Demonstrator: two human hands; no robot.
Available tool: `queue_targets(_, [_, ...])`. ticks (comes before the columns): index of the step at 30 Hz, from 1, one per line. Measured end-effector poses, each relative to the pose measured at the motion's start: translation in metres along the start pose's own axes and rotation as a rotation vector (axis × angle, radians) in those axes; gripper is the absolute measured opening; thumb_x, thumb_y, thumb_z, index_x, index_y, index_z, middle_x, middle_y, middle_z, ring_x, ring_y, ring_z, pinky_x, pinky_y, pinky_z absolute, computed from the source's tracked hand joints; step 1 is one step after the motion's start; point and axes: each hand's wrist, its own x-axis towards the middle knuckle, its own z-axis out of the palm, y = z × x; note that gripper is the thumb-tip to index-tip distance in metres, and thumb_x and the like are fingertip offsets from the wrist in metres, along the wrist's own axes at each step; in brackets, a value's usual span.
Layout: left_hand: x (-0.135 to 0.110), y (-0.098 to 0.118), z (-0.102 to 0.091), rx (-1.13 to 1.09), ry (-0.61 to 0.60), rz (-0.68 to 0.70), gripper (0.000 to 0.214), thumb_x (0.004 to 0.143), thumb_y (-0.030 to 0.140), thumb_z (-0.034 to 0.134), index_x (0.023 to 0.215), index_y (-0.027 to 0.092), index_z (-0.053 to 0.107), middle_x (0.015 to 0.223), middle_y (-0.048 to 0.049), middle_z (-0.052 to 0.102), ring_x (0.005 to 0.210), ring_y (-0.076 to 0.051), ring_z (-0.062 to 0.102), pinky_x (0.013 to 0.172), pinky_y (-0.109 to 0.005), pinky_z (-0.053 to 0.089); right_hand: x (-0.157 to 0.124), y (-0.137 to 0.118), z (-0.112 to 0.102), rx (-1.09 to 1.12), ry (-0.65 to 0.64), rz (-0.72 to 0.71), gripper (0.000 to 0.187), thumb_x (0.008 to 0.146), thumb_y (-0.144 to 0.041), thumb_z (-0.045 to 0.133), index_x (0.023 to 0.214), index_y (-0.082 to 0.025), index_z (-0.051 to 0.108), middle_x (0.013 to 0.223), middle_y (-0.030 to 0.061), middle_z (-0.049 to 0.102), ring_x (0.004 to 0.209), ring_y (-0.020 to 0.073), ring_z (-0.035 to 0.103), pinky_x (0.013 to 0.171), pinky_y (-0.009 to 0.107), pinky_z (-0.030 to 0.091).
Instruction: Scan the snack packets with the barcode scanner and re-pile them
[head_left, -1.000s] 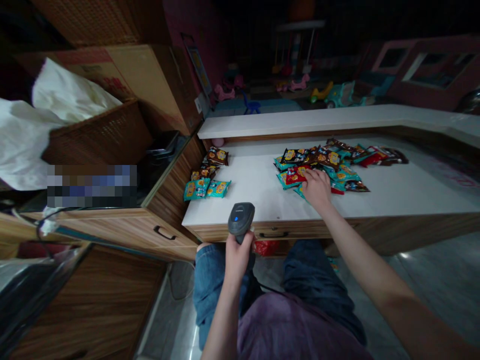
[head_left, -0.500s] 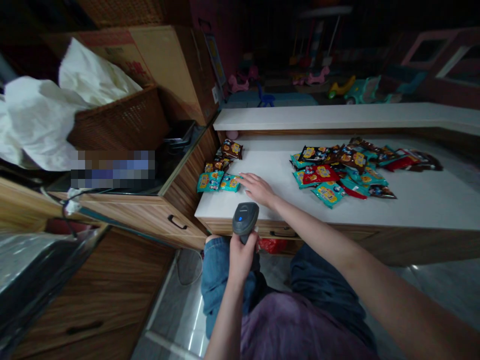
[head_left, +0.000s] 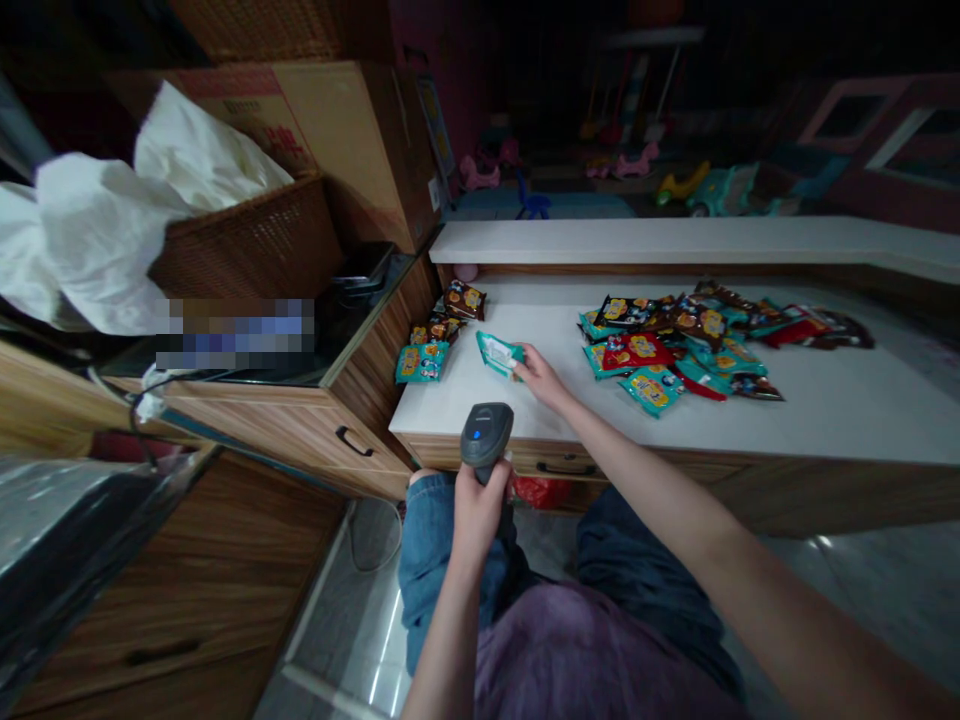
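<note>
My left hand is wrapped round the grip of a dark handheld barcode scanner, held just in front of the white counter's near edge. My right hand pinches a teal snack packet and holds it lifted and tilted above the counter's left part, its pale back side showing. To the left lies a small group of snack packets. A larger heap of teal, red and brown packets lies to the right of my right hand.
A wooden cabinet with drawers adjoins the counter on the left, bearing a wicker basket, white bags and a cardboard box. A raised white ledge runs behind the counter. Ride-on toys stand in the dark background.
My right hand went from the big heap across to the left group, then picked up a teal packet there and raised it. The scanner hand stayed almost still.
</note>
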Motion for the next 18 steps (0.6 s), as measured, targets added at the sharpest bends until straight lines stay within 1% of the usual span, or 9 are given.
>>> queue_targets(3, [0.001,-0.001,0.005,-0.003,-0.002,-0.002,0.033,0.075,0.049,0.075,0.075,0.019,0.062,0.055,0.0020,0.059,0.049,-0.012,0.052,0.052,-0.024,0.042,-0.018,-0.003,-0.022,0.408,0.066,0.233,0.040,0.089,-0.056,0.068,0.119,-0.030,0.063,0.114,0.0039,0.077,0.102,0.0263,0.073,0.087,0.048,0.064])
queue_targets(5, [0.001,-0.001,0.008,0.004,-0.008,0.005,0.033,0.074,0.048,0.076,0.077,0.018,0.064,0.057,0.0015,0.061,0.050,-0.012,0.053,0.053,-0.024,0.043,-0.029,-0.007,-0.034,0.543,0.079,0.302,0.042,0.087,-0.061,0.068,0.114,-0.029,0.061,0.112,0.0056,0.077,0.101,0.0275,0.073,0.082,0.050,0.066])
queue_targets(7, [0.001,-0.001,0.012,0.014,-0.017,0.012,0.032,0.074,0.047,0.076,0.078,0.017,0.065,0.059,0.0008,0.062,0.051,-0.013,0.054,0.054,-0.025,0.044,-0.038,-0.009,-0.042,0.551,0.089,0.277,0.043,0.083,-0.056,0.074,0.113,-0.030,0.060,0.115,0.0051,0.077,0.104,0.0274,0.073,0.083,0.049,0.066])
queue_targets(10, [0.000,0.001,0.017,0.022,-0.017,0.016,0.031,0.074,0.046,0.076,0.079,0.017,0.066,0.059,0.0005,0.063,0.052,-0.014,0.055,0.055,-0.025,0.045,-0.048,-0.011,-0.046,0.475,0.099,0.193,0.048,0.074,-0.042,0.083,0.113,-0.031,0.059,0.119,0.0020,0.075,0.110,0.0267,0.071,0.089,0.046,0.064])
queue_targets(12, [0.000,0.002,0.019,0.026,-0.013,0.017,0.030,0.074,0.045,0.076,0.079,0.017,0.067,0.059,0.0007,0.063,0.052,-0.014,0.056,0.055,-0.025,0.045,-0.051,-0.011,-0.046,0.462,0.118,0.160,0.046,0.071,-0.037,0.083,0.110,-0.030,0.060,0.116,0.0008,0.076,0.114,0.0261,0.070,0.096,0.044,0.061])
queue_targets(14, [0.000,0.004,0.021,0.026,-0.013,0.018,0.029,0.074,0.045,0.076,0.080,0.017,0.068,0.058,0.0008,0.063,0.053,-0.014,0.057,0.055,-0.025,0.045,-0.052,-0.011,-0.045,0.497,0.156,0.138,0.041,0.070,-0.033,0.081,0.106,-0.029,0.061,0.111,-0.0003,0.076,0.116,0.0253,0.070,0.102,0.042,0.057])
queue_targets(16, [0.001,0.006,0.022,0.025,-0.014,0.021,0.029,0.073,0.045,0.076,0.080,0.018,0.068,0.058,0.0010,0.062,0.053,-0.015,0.057,0.055,-0.025,0.045,-0.051,-0.012,-0.044,0.541,0.185,0.129,0.037,0.068,-0.030,0.078,0.102,-0.028,0.062,0.107,-0.0012,0.077,0.116,0.0249,0.070,0.105,0.039,0.055])
queue_targets(18, [0.002,0.008,0.023,0.030,-0.020,0.026,0.030,0.073,0.046,0.076,0.079,0.018,0.067,0.057,0.0011,0.061,0.053,-0.014,0.056,0.055,-0.025,0.045,-0.051,-0.013,-0.044,0.566,0.191,0.130,0.034,0.068,-0.028,0.075,0.100,-0.028,0.064,0.104,-0.0016,0.078,0.114,0.0249,0.071,0.103,0.038,0.056])
